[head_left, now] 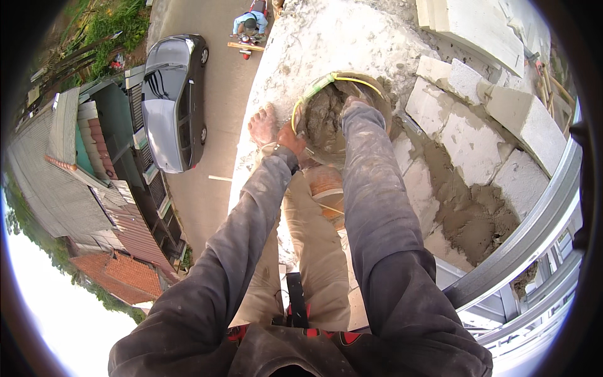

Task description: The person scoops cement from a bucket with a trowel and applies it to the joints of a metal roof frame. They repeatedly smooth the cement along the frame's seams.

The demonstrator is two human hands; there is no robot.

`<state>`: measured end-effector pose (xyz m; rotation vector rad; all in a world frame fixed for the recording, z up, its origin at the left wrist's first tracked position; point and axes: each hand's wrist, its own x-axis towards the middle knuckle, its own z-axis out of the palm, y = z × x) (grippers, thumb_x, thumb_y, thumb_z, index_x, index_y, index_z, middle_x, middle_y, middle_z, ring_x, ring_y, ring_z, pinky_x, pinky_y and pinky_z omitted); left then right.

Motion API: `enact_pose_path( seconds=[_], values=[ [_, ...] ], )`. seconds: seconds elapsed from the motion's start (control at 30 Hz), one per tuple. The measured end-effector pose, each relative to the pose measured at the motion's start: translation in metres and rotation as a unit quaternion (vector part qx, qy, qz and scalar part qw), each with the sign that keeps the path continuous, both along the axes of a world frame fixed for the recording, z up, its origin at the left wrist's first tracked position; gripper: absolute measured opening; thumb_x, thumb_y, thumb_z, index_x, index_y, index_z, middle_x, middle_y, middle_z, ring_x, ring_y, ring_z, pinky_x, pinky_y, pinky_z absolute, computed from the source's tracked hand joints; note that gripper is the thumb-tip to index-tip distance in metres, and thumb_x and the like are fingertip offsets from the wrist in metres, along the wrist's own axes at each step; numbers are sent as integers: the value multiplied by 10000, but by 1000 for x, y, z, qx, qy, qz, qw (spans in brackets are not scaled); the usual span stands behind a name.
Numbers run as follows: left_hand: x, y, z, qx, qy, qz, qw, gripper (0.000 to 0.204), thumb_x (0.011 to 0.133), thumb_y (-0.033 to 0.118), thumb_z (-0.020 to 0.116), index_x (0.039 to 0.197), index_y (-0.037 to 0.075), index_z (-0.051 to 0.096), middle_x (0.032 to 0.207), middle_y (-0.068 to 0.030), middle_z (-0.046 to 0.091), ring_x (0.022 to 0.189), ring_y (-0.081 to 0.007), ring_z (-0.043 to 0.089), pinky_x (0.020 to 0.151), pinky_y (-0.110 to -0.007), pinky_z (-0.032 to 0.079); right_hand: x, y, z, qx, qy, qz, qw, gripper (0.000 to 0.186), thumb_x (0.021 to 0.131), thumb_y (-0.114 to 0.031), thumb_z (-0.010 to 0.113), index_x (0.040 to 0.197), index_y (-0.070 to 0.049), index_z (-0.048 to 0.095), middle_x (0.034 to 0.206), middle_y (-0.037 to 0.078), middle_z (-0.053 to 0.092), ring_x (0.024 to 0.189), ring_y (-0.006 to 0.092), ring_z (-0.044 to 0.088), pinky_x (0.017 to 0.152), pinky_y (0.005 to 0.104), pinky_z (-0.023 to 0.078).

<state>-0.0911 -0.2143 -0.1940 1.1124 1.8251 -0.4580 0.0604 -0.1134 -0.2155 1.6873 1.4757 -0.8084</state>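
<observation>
A round bucket (330,125) holds wet grey mortar, with a yellow handle wrapped in green (320,86) over its top. My left hand (290,139) grips the bucket's left side, fingers curled at the rim near the handle. My right hand (352,105) reaches into the bucket, fingers bent down and mostly hidden; what it holds, if anything, I cannot make out. An orange bucket (323,179) sits just below this one, between my legs. My bare left foot (262,122) stands on a dusty pale ledge (358,31) beside the bucket.
Pale blocks (465,141) and spread mortar (471,220) lie right, beside curved-looking metal framing (527,245). The ledge drops away left to a road (220,113) far below, with a grey car (173,107), a person on a motorbike (248,25), and roofed buildings (129,276).
</observation>
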Motion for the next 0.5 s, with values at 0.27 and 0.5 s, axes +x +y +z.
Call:
enact_pose_path(
  seconds=[0.27, 0.5],
  values=[
    [-17, -22, -35, 139, 133, 11, 981, 840, 500, 411, 753, 1238, 74, 537, 1178, -147, 531, 1141, -333, 472, 974, -418, 363, -22, -44, 45, -122, -8, -31, 992, 314, 812, -219, 668, 1104, -103, 659, 1187, 121, 628, 1122, 287, 592, 921, 408, 508],
    [-2, -8, 14, 100, 89, -14, 991, 985, 544, 353, 732, 1361, -51, 359, 1266, -216, 446, 1191, -365, 409, 1013, -448, 318, -45, -26, 45, -191, 18, -66, 979, 405, 801, -296, 668, 1142, -85, 617, 1214, 128, 609, 1143, 287, 573, 884, 415, 522]
  ],
)
